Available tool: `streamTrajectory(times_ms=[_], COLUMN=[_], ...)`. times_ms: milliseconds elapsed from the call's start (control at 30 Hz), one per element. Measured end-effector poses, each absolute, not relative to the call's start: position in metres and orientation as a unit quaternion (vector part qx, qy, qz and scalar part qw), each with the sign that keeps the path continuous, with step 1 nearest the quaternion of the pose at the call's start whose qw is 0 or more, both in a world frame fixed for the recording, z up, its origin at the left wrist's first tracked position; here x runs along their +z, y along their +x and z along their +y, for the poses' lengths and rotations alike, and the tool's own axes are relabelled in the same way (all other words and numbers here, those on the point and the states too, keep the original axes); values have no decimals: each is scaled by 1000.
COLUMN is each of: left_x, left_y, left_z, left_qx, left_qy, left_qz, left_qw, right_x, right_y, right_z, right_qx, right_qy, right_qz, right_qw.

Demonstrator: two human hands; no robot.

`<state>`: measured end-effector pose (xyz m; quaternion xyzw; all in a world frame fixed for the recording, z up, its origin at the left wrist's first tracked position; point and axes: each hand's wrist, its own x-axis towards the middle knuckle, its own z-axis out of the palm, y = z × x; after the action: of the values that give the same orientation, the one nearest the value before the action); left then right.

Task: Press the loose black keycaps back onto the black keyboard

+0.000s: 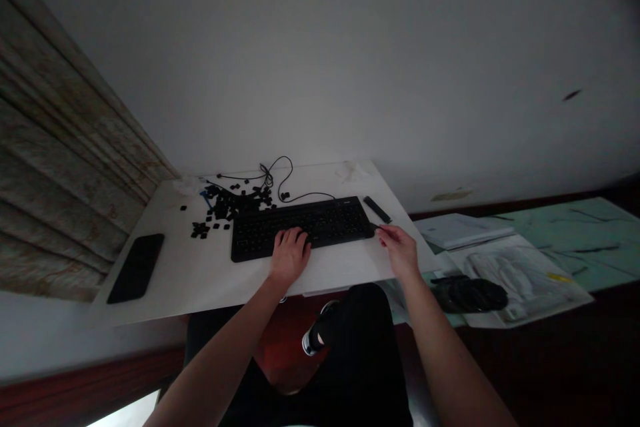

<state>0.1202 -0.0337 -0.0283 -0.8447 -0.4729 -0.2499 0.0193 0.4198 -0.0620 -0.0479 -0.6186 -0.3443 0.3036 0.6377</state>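
A black keyboard point(320, 221) lies on a white table point(200, 273), its cable point(280, 180) curling behind it. My left hand point(289, 255) rests on the keyboard's front edge, fingers spread flat over the keys. My right hand point(397, 248) sits at the keyboard's right end, fingertips pinched together near its corner; what they hold, if anything, is too small to make out. Several loose black keycaps point(225, 207) lie scattered to the left behind the keyboard.
A black phone point(136, 267) lies at the table's left. A slim black bar point(377, 209) lies right of the keyboard. Papers point(463, 230), a plastic bag point(520, 277) and a black object point(470, 293) lie on a lower surface at right. My crossed legs are below.
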Motion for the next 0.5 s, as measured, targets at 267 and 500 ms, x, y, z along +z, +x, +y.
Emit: streamTrajectory(times_ms=[267, 500], left_x=[-29, -30], left_y=[120, 120], left_z=[-33, -33], left_qx=[-258, -256], left_qy=[-845, -846], left_qz=[-468, -468], left_qw=[19, 14], right_x=[-48, -45], right_y=[418, 417], right_z=[-62, -62], right_qx=[296, 292], right_qy=[-617, -624], right_qz=[-323, -327], right_qw=[653, 647])
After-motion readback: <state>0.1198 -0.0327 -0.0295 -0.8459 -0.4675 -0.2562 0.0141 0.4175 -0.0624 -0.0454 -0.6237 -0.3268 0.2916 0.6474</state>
